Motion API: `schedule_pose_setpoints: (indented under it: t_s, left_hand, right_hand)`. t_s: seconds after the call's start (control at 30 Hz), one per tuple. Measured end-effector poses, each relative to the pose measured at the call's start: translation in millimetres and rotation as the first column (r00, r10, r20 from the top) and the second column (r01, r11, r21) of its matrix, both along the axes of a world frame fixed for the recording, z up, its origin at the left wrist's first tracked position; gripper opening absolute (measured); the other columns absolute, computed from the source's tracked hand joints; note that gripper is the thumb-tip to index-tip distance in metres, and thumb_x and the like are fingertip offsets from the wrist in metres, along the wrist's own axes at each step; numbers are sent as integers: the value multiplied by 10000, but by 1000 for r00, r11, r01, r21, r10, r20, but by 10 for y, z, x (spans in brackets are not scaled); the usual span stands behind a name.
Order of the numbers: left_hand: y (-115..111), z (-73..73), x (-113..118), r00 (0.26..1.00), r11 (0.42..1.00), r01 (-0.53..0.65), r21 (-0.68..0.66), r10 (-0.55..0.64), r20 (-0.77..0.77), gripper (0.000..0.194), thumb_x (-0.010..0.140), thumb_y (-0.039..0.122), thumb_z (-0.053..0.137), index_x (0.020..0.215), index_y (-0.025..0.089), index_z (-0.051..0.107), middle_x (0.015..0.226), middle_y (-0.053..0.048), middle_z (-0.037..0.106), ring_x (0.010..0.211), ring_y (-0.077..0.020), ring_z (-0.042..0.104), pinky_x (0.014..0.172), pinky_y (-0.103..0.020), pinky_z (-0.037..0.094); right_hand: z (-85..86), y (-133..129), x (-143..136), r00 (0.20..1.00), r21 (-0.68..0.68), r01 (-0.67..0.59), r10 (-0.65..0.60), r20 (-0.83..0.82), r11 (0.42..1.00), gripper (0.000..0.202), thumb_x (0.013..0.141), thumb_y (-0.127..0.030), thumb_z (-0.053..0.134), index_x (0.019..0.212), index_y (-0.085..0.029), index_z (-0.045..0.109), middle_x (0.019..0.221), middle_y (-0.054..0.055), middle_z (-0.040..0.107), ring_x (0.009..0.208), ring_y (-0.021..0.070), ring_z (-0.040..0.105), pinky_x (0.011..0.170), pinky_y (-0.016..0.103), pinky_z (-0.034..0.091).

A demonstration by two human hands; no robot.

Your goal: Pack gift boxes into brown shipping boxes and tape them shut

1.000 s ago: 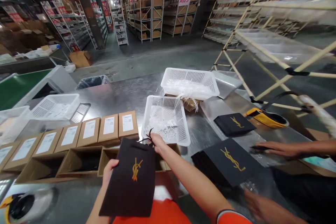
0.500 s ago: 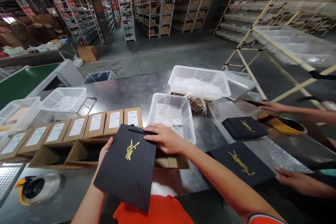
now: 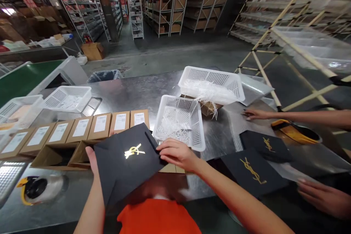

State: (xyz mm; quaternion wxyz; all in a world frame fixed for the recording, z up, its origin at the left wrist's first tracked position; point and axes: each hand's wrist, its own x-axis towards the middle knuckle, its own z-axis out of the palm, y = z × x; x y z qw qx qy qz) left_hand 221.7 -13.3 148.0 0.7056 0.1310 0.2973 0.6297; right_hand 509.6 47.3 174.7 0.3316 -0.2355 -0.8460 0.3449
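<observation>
A black paper gift bag [image 3: 120, 173] with a gold monogram is held tilted in front of me. My left hand [image 3: 92, 161] grips its left side; the thumb shows, while most of the fingers are behind the bag. At the bag's right edge, by a dark ribbon-like handle [image 3: 152, 140], my right hand [image 3: 178, 153] has its fingers closed on the bag. Behind the bag stands a row of cardboard boxes [image 3: 101, 126] with white labels. Some open box compartments [image 3: 56, 155] are partly hidden by the bag.
White baskets [image 3: 201, 128] with paper shreds and plastic stand behind my right hand. On the right, a co-worker's hands [image 3: 320, 193] are beside black boxes [image 3: 246, 168] and bubble wrap. Tape dispensers [image 3: 41, 190] lie on the metal table [image 3: 128, 91].
The bag has turned clockwise, its top edge now facing right. My right hand has shifted slightly right and down with it. The co-worker's far hand has moved left over the bubble wrap.
</observation>
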Motion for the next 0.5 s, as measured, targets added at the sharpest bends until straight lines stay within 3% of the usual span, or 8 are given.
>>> schedule_pose_setpoints:
  t_s: [0.07,0.13,0.2,0.23,0.37,0.5]
  left_hand:
    - [9,-61,36,999,1000,-2,-16,2,-36,794,728,783,447,1352,298,523,1318,-52,630,1360,-314,422,1112,-462,349]
    - [13,-159,98,997,997,44,-57,-48,-64,818,721,776,455,1360,268,517,1302,-76,639,1353,-301,437,1135,-456,324]
    - [-9,-254,162,993,991,87,-99,-95,-75,796,752,751,429,1384,271,485,1326,-84,622,1358,-290,437,1144,-470,305]
    - [-30,-287,187,992,989,96,-113,-104,-71,776,771,742,408,1395,286,467,1342,-78,611,1361,-283,434,1146,-477,300]
    - [-89,-283,223,999,989,14,-147,-21,-46,656,836,698,349,1388,359,448,1366,-22,596,1378,-228,416,1136,-447,326]
    - [-3,-188,216,959,941,-1,-337,-94,-267,568,829,592,475,1258,239,592,1143,-92,713,1259,-298,543,1036,-459,455]
  right_hand:
    - [-142,-56,-170,997,-32,76,-76,1,997,202,853,-325,644,1030,-258,717,1221,93,653,1164,233,573,1025,428,441]
    - [-339,-75,-339,965,-151,261,-256,56,953,481,748,-370,745,1200,-246,636,1381,126,518,1306,283,451,1084,476,374]
    - [-524,-56,-455,902,-320,431,-405,149,844,738,625,-387,821,1295,-225,558,1371,152,488,1280,312,462,1058,485,395]
    - [-592,-37,-483,881,-401,472,-441,173,785,772,591,-377,834,1292,-218,553,1313,145,522,1221,307,505,1031,475,419]
    - [-614,44,-445,820,-644,453,-572,29,616,561,640,-295,766,1169,-208,597,985,41,614,929,217,610,883,380,503]
    - [-465,43,-391,702,-770,370,-699,-135,520,493,687,-307,710,1159,-226,593,940,18,604,806,169,616,743,295,523]
